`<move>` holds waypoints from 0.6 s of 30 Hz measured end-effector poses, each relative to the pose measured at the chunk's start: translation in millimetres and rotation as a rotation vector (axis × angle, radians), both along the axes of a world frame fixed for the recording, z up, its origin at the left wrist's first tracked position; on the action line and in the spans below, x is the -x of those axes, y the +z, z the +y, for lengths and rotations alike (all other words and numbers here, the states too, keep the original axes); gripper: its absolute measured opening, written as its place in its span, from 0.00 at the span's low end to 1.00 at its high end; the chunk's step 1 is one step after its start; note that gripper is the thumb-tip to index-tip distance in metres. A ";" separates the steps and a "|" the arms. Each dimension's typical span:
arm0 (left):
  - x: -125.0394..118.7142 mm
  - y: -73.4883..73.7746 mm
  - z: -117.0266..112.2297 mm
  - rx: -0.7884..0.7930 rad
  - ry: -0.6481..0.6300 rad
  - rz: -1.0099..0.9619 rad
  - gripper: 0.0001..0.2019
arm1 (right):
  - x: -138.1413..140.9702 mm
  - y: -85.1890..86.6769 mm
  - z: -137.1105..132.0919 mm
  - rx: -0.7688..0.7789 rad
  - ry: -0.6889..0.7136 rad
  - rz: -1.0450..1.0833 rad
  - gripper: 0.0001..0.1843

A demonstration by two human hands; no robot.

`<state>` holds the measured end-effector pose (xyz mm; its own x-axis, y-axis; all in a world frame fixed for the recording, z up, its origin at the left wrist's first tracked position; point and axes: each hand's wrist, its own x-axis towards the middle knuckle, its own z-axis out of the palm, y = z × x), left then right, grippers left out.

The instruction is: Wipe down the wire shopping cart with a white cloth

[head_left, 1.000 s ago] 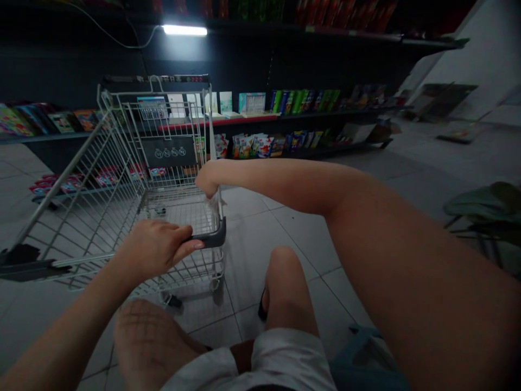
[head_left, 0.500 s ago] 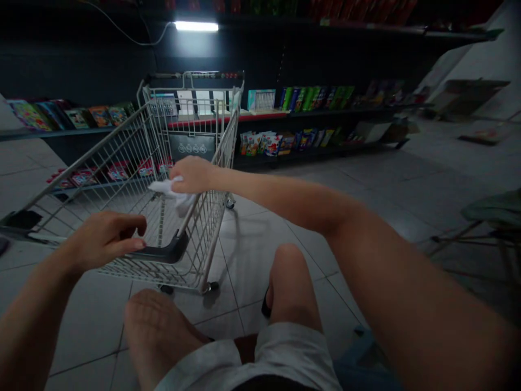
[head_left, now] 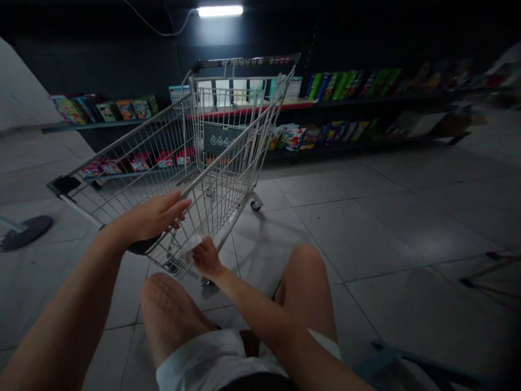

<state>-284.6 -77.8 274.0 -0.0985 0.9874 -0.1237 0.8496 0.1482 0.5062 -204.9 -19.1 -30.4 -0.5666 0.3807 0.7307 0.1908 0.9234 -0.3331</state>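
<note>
A metal wire shopping cart (head_left: 220, 140) stands in front of my knees, its front end towards me and its handle at the far side. My left hand (head_left: 157, 217) lies over the cart's near right corner, fingers stretched out along the top rail. Lower down, my right hand (head_left: 207, 257) is closed on a crumpled white cloth (head_left: 190, 244), pressed against the outside of the wire side wall close to the near corner. The fingertips of my right hand are partly hidden by the cloth.
Dark shelves with books (head_left: 83, 108), colourful packets (head_left: 293, 137) and green boxes (head_left: 344, 85) run behind the cart. A lit tube lamp (head_left: 220, 11) hangs above. A round dark base (head_left: 28, 232) is on the floor at left, a bluish frame (head_left: 391, 361) at lower right.
My right hand has moved with the cloth from inside the cart to the outside of its near side. My left hand has shifted onto the corner, fingers straightened. The view has turned slightly left.
</note>
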 end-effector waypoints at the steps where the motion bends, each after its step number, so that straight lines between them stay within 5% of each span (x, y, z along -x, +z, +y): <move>1: 2.5 -0.4 0.1 0.028 0.028 -0.049 0.24 | -0.3 -8.0 -0.2 -0.008 0.019 -0.018 0.15; 8: 16.7 2.1 3.4 0.069 0.166 -0.172 0.27 | -33.8 -30.1 8.8 0.063 0.205 -0.358 0.12; 11: 22.2 -0.3 5.1 0.075 0.151 -0.189 0.29 | -44.8 -33.2 5.4 0.104 0.171 -0.334 0.11; 14: 25.3 -2.6 7.2 0.069 0.135 -0.207 0.30 | -39.1 0.2 2.6 0.106 0.084 -0.093 0.12; 18: 22.2 -0.7 9.9 0.051 0.148 -0.199 0.31 | -14.0 76.6 4.7 -0.003 0.008 0.147 0.16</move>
